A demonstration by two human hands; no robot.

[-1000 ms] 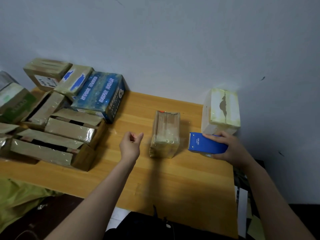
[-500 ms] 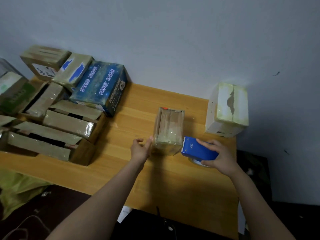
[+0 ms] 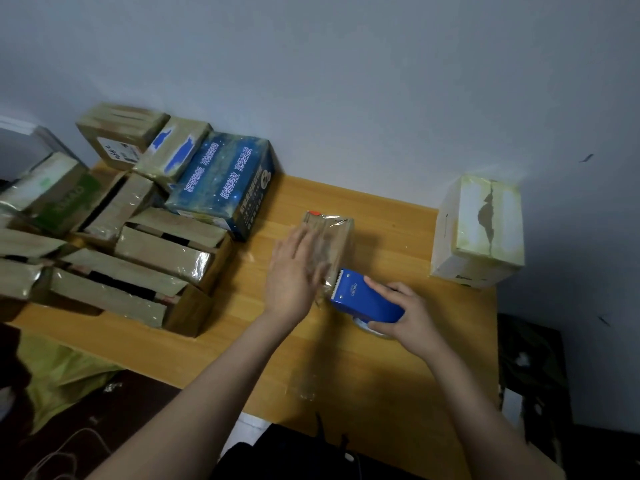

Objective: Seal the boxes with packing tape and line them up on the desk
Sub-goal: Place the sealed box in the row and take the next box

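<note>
A small brown taped box lies in the middle of the wooden desk. My left hand lies flat on its top with straight fingers. My right hand grips a blue tape dispenser, whose toothed edge touches the box's near end. A white box with tape over its top stands at the desk's far right corner.
A pile of several cardboard boxes fills the left of the desk, with a dark blue printed box against the wall. A yellow-green bag lies below the desk's left edge. Dark items sit beyond the right edge.
My left hand went from beside the box onto its top, flattened. My right hand brought the dispenser from near the white box to the brown box's near end.
</note>
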